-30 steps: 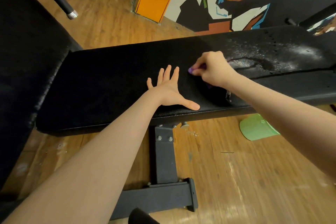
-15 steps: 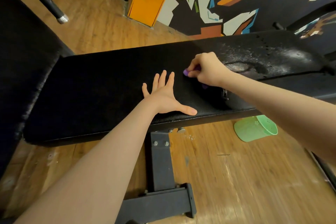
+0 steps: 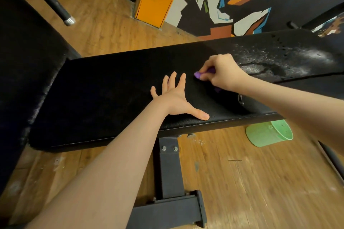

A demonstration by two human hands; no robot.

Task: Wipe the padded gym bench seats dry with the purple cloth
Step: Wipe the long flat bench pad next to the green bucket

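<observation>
Head view. Black padded bench seat (image 3: 111, 89): runs left to right across the wooden floor (image 3: 242, 182); wet sheen and droplets toward its right end.
Left hand (image 3: 175, 96): flat on the pad near the front edge, fingers straight and spread, thumb out along the edge.
Right hand (image 3: 221, 72): fingers curled, clamped on the purple cloth (image 3: 204, 73), mid-pad, just beside the wet patch.
Green container (image 3: 270, 134): on the floor below the bench's front edge.

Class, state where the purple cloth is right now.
In the head view, right of centre: the purple cloth is bunched in the right hand on the black padded bench seat.
</observation>
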